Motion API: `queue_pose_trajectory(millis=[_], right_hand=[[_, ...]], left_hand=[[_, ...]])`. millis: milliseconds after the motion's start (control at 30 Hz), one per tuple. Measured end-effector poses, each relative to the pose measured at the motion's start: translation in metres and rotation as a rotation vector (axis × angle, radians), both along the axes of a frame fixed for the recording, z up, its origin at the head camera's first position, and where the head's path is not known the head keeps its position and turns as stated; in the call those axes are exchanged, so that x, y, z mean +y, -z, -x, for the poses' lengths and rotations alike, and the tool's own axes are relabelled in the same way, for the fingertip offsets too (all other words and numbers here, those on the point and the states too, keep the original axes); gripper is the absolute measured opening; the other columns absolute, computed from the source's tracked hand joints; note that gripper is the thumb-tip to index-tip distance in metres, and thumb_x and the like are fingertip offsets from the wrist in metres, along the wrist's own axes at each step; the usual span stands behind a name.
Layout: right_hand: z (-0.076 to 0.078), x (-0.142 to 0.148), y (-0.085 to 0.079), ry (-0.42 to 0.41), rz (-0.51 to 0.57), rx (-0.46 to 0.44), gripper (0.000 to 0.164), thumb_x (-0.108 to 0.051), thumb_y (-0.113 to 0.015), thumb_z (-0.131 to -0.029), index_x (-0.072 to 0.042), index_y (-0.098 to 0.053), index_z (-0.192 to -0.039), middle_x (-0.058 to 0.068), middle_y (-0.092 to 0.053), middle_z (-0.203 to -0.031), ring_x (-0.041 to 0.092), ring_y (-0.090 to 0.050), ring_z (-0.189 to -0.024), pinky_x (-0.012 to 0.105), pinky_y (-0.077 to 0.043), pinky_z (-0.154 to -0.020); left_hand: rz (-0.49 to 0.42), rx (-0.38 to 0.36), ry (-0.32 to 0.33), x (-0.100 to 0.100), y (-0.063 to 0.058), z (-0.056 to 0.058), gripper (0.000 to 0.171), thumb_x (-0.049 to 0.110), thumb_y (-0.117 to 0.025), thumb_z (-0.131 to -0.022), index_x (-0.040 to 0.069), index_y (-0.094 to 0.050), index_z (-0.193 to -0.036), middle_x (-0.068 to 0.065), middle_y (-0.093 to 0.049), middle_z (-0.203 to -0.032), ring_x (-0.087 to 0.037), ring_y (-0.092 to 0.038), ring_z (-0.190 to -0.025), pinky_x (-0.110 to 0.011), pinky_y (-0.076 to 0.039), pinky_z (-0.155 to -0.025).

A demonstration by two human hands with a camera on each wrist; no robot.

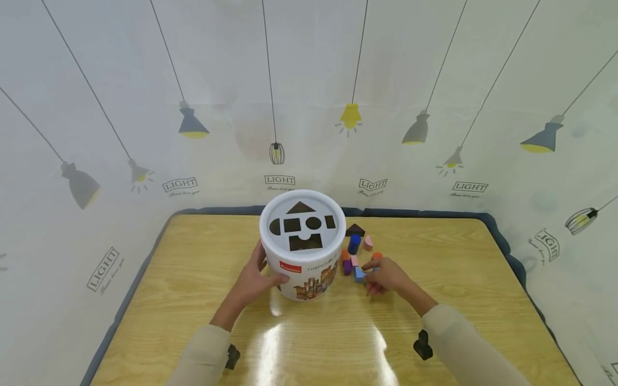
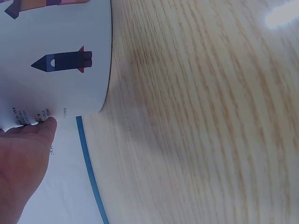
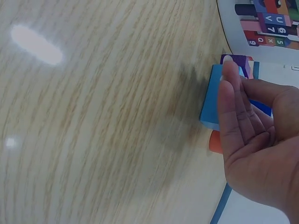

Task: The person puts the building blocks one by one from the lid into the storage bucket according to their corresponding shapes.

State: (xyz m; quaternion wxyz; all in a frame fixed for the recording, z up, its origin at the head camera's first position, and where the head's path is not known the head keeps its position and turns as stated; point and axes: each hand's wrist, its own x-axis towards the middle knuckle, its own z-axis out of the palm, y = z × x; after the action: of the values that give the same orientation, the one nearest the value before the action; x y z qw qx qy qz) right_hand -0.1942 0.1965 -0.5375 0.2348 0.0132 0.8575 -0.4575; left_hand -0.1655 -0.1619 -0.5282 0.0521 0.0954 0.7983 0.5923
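Note:
A white block bucket [image 1: 304, 268] with shaped holes in its grey-white lid [image 1: 302, 222] stands on the wooden table. My left hand [image 1: 256, 279] grips the bucket's left side, thumb on the front and fingers reaching around; the left wrist view shows those fingers against the printed wall. To the right of the bucket, my right hand [image 1: 386, 276] is over a light blue block [image 3: 212, 102], its fingers in front of it; whether they touch it is hard to tell. Close by are a purple block [image 1: 347, 267], a dark blue cylinder [image 1: 354, 244] and an orange cylinder [image 3: 215, 141].
Behind these lie a dark triangular block [image 1: 355, 230] and a pink rounded block [image 1: 368, 243]. A small pink block [image 1: 354, 260] sits beside the purple one. The wooden table [image 1: 193, 257] ends at a wall covering [image 1: 232, 107] printed with hanging lamps.

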Motion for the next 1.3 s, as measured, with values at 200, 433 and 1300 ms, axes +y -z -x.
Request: queue_pose_trajectory(millis=[200, 433, 1300], right_hand=[[-0.002, 0.000, 0.005, 0.003, -0.011, 0.002, 0.037, -0.002, -0.065, -0.088, 0.004, -0.062, -0.124, 0.012, -0.069, -0.065, 0.022, -0.068, -0.053, 0.034, -0.060, -0.050], [-0.001, -0.001, 0.006, 0.021, -0.034, 0.015, 0.031, -0.004, -0.066, -0.088, 0.005, -0.066, -0.118, 0.010, -0.069, -0.066, 0.021, -0.068, -0.053, 0.033, -0.059, -0.051], [0.010, -0.008, -0.067, -0.063, -0.066, 0.114, 0.031, -0.011, -0.063, -0.093, 0.007, -0.065, -0.120, 0.010, -0.070, -0.072, 0.020, -0.069, -0.060, 0.032, -0.061, -0.058]], left_hand=[[-0.014, -0.004, 0.002, 0.000, 0.000, -0.001, 0.117, 0.031, -0.088, -0.071, 0.040, -0.007, -0.155, 0.000, -0.018, -0.162, -0.027, -0.019, -0.148, -0.052, -0.022, -0.119], [-0.017, 0.014, 0.004, 0.000, 0.001, 0.000, 0.117, 0.032, -0.088, -0.071, 0.041, -0.007, -0.155, 0.001, -0.019, -0.162, -0.026, -0.019, -0.148, -0.053, -0.023, -0.118], [-0.022, 0.009, 0.019, 0.000, -0.002, 0.000, 0.115, 0.028, -0.087, -0.071, 0.041, -0.009, -0.155, 0.002, -0.018, -0.162, -0.025, -0.018, -0.149, -0.053, -0.021, -0.119]])
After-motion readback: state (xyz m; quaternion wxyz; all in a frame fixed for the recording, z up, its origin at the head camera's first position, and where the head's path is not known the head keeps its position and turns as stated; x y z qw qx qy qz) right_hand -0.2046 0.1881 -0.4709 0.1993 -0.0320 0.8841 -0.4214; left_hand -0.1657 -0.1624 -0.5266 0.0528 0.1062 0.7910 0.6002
